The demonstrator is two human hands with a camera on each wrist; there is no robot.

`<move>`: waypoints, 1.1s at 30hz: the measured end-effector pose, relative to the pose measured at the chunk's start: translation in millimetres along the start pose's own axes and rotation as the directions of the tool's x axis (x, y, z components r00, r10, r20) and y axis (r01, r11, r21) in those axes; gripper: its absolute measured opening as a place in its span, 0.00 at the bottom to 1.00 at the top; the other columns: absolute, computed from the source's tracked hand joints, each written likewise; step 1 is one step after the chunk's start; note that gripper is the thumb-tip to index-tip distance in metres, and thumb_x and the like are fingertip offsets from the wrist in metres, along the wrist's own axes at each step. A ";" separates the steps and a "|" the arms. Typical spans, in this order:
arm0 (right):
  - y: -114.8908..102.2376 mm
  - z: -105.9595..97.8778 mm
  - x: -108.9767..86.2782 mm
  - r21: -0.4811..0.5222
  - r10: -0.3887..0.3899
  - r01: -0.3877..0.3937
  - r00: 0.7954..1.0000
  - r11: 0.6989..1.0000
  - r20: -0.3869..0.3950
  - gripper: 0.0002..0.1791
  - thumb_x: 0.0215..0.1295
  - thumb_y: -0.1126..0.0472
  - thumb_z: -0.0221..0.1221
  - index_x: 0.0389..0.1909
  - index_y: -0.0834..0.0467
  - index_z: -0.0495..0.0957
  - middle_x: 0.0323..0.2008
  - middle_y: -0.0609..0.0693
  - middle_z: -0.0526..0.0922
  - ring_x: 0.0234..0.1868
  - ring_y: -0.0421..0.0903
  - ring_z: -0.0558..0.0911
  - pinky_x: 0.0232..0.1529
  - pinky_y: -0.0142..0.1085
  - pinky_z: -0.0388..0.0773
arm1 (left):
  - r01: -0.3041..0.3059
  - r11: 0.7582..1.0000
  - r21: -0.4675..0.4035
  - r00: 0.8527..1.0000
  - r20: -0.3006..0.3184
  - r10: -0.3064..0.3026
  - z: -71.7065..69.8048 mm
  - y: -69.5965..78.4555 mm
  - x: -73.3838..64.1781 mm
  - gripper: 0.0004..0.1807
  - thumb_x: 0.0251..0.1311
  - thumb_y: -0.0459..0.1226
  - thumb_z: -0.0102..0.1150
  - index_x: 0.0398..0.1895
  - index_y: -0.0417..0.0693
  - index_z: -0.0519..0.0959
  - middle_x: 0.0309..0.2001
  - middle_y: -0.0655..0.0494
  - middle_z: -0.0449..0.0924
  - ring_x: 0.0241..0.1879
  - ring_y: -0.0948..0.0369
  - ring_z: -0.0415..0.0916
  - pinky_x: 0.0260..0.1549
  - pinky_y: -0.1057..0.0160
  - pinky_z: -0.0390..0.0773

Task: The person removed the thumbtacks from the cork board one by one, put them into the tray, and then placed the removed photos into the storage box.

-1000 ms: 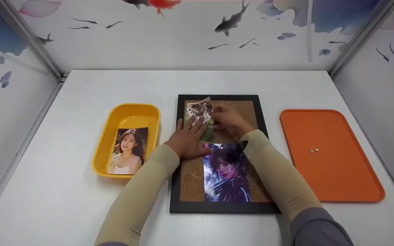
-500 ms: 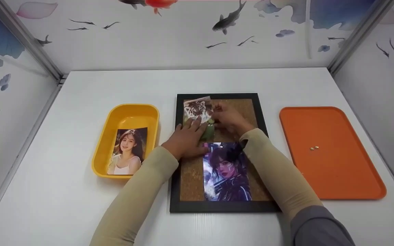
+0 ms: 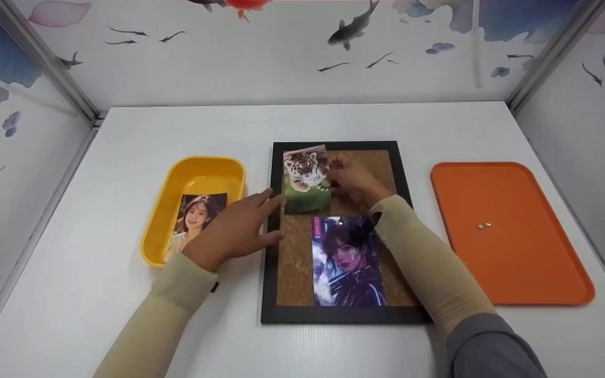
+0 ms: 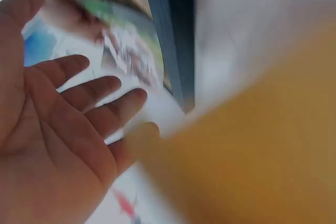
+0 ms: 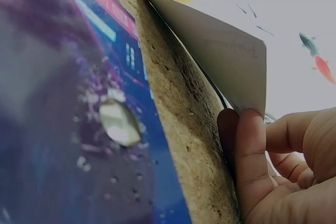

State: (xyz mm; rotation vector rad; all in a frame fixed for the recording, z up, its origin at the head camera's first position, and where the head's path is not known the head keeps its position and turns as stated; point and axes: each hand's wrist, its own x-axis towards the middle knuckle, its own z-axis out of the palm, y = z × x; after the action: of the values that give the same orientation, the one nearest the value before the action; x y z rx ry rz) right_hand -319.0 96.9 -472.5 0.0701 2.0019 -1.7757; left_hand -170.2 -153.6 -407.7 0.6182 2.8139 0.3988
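A photo of a tiger cub (image 3: pixel 305 178) stands partly raised off the black-framed cork board (image 3: pixel 294 262), near its upper left. My right hand (image 3: pixel 355 181) pinches its right edge; the right wrist view shows the photo's pale back (image 5: pixel 226 51) tilted above the cork. With fingers spread, my left hand (image 3: pixel 237 226) hovers between the board and the yellow tub (image 3: pixel 150 247), holding nothing. A purple picture of a figure (image 3: pixel 348 265) lies on the lower cork, with a shiny round pin head (image 5: pixel 119 121) in it.
In the yellow tub lies a portrait photo (image 3: pixel 195 215), partly covered by my left hand. An orange tray (image 3: pixel 518 268) on the right bears two small shiny pins (image 3: pixel 483 226). Patterned white walls (image 3: pixel 260 68) enclose the white table (image 3: pixel 187 126).
My left hand has lifted off the tiger cub photo and moved left toward the yellow tub, uncovering the photo's lower part. The right hand stays at the photo's right edge.
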 end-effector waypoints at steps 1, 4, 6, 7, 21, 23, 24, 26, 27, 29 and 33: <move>0.6 0.2 0.5 0.005 0.005 -0.006 1.000 1.000 0.001 0.13 0.71 0.63 0.58 0.52 0.60 0.69 0.51 0.57 0.76 0.41 0.48 0.80 0.39 0.37 0.82 | 0.005 1.000 -0.015 1.000 -0.024 -0.006 -2.0 -4.3 -8.9 0.42 0.65 0.57 0.58 0.77 0.51 0.60 0.77 0.47 0.54 0.71 0.47 0.60 0.68 0.46 0.61; 2.3 0.9 1.8 0.035 0.019 -0.019 1.000 0.999 0.003 0.13 0.71 0.66 0.57 0.53 0.60 0.70 0.50 0.57 0.76 0.42 0.49 0.80 0.40 0.38 0.82 | 0.025 0.999 -0.041 0.997 -0.067 -0.028 -9.4 -14.2 -34.8 0.42 0.65 0.58 0.59 0.77 0.52 0.59 0.77 0.49 0.54 0.71 0.48 0.61 0.66 0.46 0.63; 3.1 1.5 2.6 0.049 0.023 -0.023 1.000 0.999 0.008 0.13 0.70 0.67 0.57 0.53 0.60 0.70 0.51 0.57 0.76 0.42 0.49 0.80 0.40 0.39 0.82 | 0.026 0.998 -0.052 0.995 -0.097 -0.031 -13.9 -20.5 -51.2 0.42 0.65 0.57 0.59 0.77 0.51 0.59 0.76 0.48 0.55 0.71 0.48 0.61 0.66 0.45 0.64; 3.4 1.7 3.0 0.054 0.022 -0.022 1.000 0.998 0.010 0.13 0.70 0.68 0.57 0.53 0.60 0.69 0.51 0.57 0.76 0.42 0.49 0.80 0.40 0.39 0.82 | 0.025 0.998 -0.053 0.993 -0.117 -0.031 -15.7 -24.2 -58.6 0.43 0.65 0.57 0.59 0.77 0.50 0.59 0.76 0.48 0.55 0.71 0.47 0.60 0.66 0.45 0.64; 1.5 -4.2 0.8 0.060 0.033 -0.032 0.999 0.998 -0.004 0.19 0.70 0.68 0.56 0.59 0.57 0.67 0.54 0.58 0.75 0.45 0.52 0.81 0.45 0.42 0.82 | 0.382 0.906 -0.183 0.908 -0.111 -0.405 -9.3 -102.2 -104.3 0.58 0.64 0.66 0.51 0.78 0.35 0.39 0.75 0.29 0.21 0.73 0.30 0.30 0.61 0.26 0.48; 1.9 -3.9 1.0 0.063 0.042 -0.042 0.999 0.997 0.000 0.20 0.69 0.68 0.57 0.60 0.56 0.67 0.54 0.57 0.76 0.46 0.53 0.81 0.46 0.42 0.82 | 0.407 0.886 -0.220 0.903 -0.052 -0.427 -3.0 -104.4 -106.6 0.60 0.64 0.66 0.50 0.78 0.36 0.34 0.75 0.29 0.20 0.73 0.29 0.32 0.61 0.27 0.49; 2.1 -3.6 1.0 0.058 0.047 -0.047 0.999 0.997 0.000 0.20 0.69 0.67 0.57 0.60 0.56 0.67 0.54 0.57 0.76 0.46 0.52 0.81 0.46 0.42 0.82 | 0.411 0.881 -0.232 0.902 -0.033 -0.430 0.0 -104.6 -107.8 0.60 0.64 0.66 0.51 0.78 0.36 0.32 0.75 0.29 0.21 0.73 0.29 0.33 0.62 0.28 0.49; 2.2 -3.2 0.9 0.054 0.051 -0.051 0.999 0.997 0.003 0.20 0.69 0.67 0.57 0.60 0.56 0.67 0.54 0.57 0.76 0.46 0.53 0.81 0.46 0.43 0.82 | 0.406 0.882 -0.242 0.905 -0.027 -0.424 4.8 -103.8 -109.5 0.60 0.64 0.65 0.51 0.78 0.36 0.30 0.75 0.28 0.23 0.73 0.29 0.35 0.63 0.29 0.49; 2.4 -3.1 0.9 0.049 0.052 -0.052 0.999 0.997 0.003 0.20 0.70 0.66 0.57 0.60 0.56 0.68 0.54 0.57 0.76 0.46 0.52 0.81 0.46 0.42 0.82 | 0.397 0.886 -0.240 0.908 -0.035 -0.417 6.5 -103.0 -110.3 0.60 0.64 0.65 0.52 0.78 0.36 0.30 0.75 0.27 0.24 0.72 0.29 0.36 0.63 0.30 0.49; 2.6 -3.3 0.6 0.043 0.054 -0.054 0.999 0.998 0.002 0.19 0.70 0.66 0.57 0.59 0.56 0.68 0.54 0.57 0.76 0.46 0.52 0.81 0.46 0.42 0.82 | 0.384 0.893 -0.233 0.913 -0.048 -0.405 8.7 -101.1 -111.9 0.60 0.64 0.65 0.52 0.78 0.36 0.31 0.76 0.27 0.27 0.72 0.29 0.37 0.63 0.30 0.50; 2.6 -3.6 0.7 0.040 0.049 -0.049 0.999 0.998 0.011 0.18 0.70 0.68 0.56 0.59 0.58 0.68 0.54 0.58 0.76 0.45 0.52 0.81 0.46 0.42 0.82 | 0.366 0.908 -0.205 0.922 -0.056 -0.384 11.2 -96.7 -116.7 0.61 0.63 0.67 0.51 0.79 0.38 0.32 0.76 0.27 0.30 0.72 0.30 0.39 0.63 0.30 0.51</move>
State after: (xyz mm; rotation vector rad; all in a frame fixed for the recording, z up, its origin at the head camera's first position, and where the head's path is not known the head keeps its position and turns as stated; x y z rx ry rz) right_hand -319.8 100.6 -475.0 0.1215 1.9413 -1.7819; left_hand -100.1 -286.8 -428.8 0.0108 2.8454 0.6238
